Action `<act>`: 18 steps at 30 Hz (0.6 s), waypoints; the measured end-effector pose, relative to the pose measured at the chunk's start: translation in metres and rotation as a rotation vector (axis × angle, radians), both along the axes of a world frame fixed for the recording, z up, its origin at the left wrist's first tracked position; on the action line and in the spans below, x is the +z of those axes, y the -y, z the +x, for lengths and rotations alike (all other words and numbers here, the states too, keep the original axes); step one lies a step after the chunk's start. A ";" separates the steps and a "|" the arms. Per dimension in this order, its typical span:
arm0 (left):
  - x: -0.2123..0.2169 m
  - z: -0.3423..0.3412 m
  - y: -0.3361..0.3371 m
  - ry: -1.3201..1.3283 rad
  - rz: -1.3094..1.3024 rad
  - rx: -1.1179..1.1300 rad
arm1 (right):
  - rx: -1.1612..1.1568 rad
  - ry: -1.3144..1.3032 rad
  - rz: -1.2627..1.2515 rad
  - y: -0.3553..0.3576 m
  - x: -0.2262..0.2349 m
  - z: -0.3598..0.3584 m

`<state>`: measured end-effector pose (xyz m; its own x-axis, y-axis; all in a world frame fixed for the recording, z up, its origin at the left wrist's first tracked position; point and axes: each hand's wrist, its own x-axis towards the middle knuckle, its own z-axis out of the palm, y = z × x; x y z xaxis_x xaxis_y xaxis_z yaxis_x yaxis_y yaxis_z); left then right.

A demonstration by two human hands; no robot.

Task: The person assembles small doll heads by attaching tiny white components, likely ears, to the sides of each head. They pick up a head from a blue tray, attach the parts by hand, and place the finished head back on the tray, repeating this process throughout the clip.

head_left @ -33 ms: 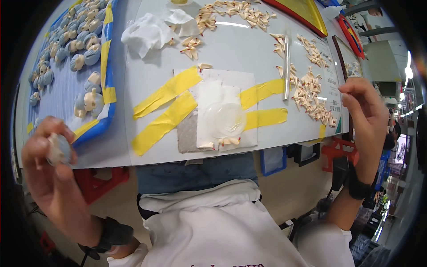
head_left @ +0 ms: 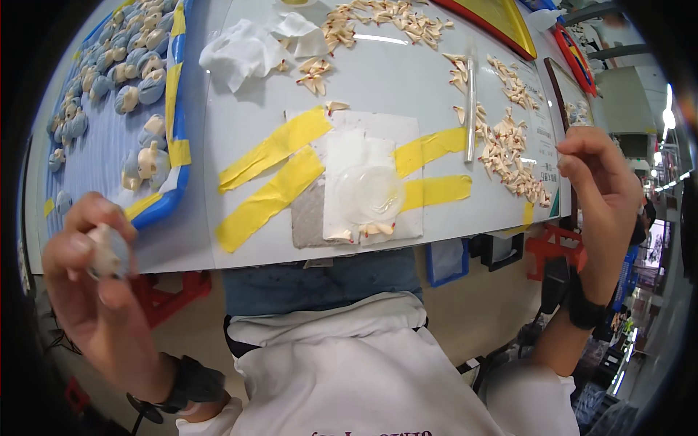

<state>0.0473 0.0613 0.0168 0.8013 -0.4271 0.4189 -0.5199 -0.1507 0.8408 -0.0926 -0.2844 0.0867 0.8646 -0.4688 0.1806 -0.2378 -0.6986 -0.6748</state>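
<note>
At the table's near left edge, my left hand (head_left: 94,280) grips a small figurine head (head_left: 110,252), cream and grey-blue, between thumb and fingers. My right hand (head_left: 600,171) is raised past the table's right edge with thumb and forefinger pinched; anything between them is too small to make out. Nearest to it lie several small cream pointed pieces with dark red tips (head_left: 512,149). Between the hands, a shallow translucent dish (head_left: 371,195) stands on a white sheet over a grey board (head_left: 309,218), with several pointed pieces along its near side.
A blue tray (head_left: 156,211) holding many similar heads (head_left: 149,87) sits at the left. Yellow tape strips (head_left: 273,138) flank the board. Crumpled white tissue (head_left: 240,58), a clear rod (head_left: 470,109) and a red-and-yellow tray (head_left: 502,25) lie farther off. Red crates (head_left: 556,247) stand below.
My left hand has shifted slightly right, and the figurine head in it has turned a little. My right hand has moved slightly right, its fingers still pinched.
</note>
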 end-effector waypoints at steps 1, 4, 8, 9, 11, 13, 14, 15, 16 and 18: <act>-0.004 -0.005 0.004 -0.112 -0.105 -0.122 | 0.040 0.015 0.023 -0.009 0.003 0.002; -0.002 -0.025 0.032 -0.384 -0.265 -0.227 | 0.130 0.062 0.096 -0.029 0.001 0.009; -0.013 -0.037 0.052 -0.438 -0.270 -0.176 | 0.215 0.152 0.180 -0.050 -0.013 0.025; -0.016 -0.038 0.051 -0.432 -0.295 -0.197 | 0.239 0.152 0.183 -0.055 -0.016 0.029; -0.019 -0.038 0.049 -0.459 -0.339 -0.217 | 0.292 0.162 0.192 -0.058 -0.021 0.034; -0.016 -0.041 0.048 -0.567 -0.375 -0.192 | 0.381 0.178 0.041 -0.054 -0.024 0.040; -0.013 -0.043 0.051 -0.621 -0.386 -0.153 | 0.375 0.167 0.035 -0.054 -0.024 0.040; -0.011 -0.044 0.054 -0.675 -0.401 -0.115 | 0.368 0.155 0.027 -0.055 -0.024 0.041; -0.012 -0.044 0.055 -0.679 -0.407 -0.103 | 0.312 0.124 0.089 -0.058 -0.023 0.038; -0.015 -0.044 0.055 -0.667 -0.413 -0.104 | 0.246 0.080 0.150 -0.061 -0.020 0.036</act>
<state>0.0034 0.0063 0.0021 0.9037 -0.4281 0.0048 0.1196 0.2633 0.9573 -0.0565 -0.2232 0.0664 0.9416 -0.2732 0.1970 -0.0158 -0.6200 -0.7844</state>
